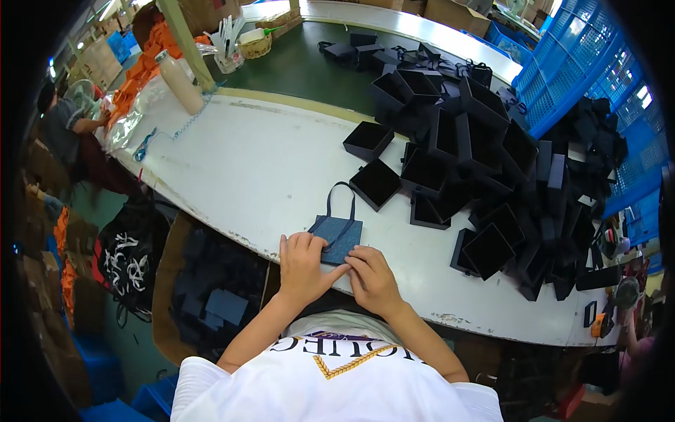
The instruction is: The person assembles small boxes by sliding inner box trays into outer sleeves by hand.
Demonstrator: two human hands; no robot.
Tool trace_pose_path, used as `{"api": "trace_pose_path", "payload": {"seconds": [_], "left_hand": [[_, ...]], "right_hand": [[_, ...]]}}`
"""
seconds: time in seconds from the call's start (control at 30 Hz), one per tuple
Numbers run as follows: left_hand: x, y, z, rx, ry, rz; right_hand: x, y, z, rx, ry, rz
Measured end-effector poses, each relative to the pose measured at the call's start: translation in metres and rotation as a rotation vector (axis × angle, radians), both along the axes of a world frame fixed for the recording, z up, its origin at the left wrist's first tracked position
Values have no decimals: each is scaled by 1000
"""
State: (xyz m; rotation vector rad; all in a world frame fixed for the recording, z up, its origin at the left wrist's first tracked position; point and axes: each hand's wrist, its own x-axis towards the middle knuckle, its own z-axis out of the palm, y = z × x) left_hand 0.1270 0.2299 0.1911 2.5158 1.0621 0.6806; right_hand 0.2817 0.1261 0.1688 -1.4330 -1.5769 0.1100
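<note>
A small dark blue gift bag [344, 243] lies on the white table close to its front edge. One dark ribbon handle loops up past its top, and another falls across its front. My left hand [302, 266] holds the bag's left side, its fingers bent over the edge and its thumb stretched along the bottom. At the lower right corner, my right hand [371, 278] grips the bag between thumb and fingers. The two thumbs come close together at the bottom edge, and the fingers hide both lower corners.
Black open boxes [485, 250] are heaped on the right of the white table [246, 162]. Blue crates [569, 63] rise behind them. A bottle [179, 81] and scissors [144, 145] are at the back left. Below the table stands a carton [165, 281] of dark pieces. Other people sit left and right.
</note>
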Motion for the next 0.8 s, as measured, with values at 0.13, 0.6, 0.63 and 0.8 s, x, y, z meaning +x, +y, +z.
{"api": "trace_pose_path", "payload": {"seconds": [0.13, 0.6, 0.63, 0.8], "left_hand": [[11, -6, 13, -55, 44, 58], [-51, 12, 15, -36, 295, -120], [-60, 15, 18, -79, 285, -114], [-73, 17, -2, -182, 95, -159]], "right_hand": [[18, 1, 16, -101, 222, 55], [50, 40, 23, -290, -413, 46], [43, 34, 30, -308, -397, 78], [45, 22, 23, -388, -418, 52]]}}
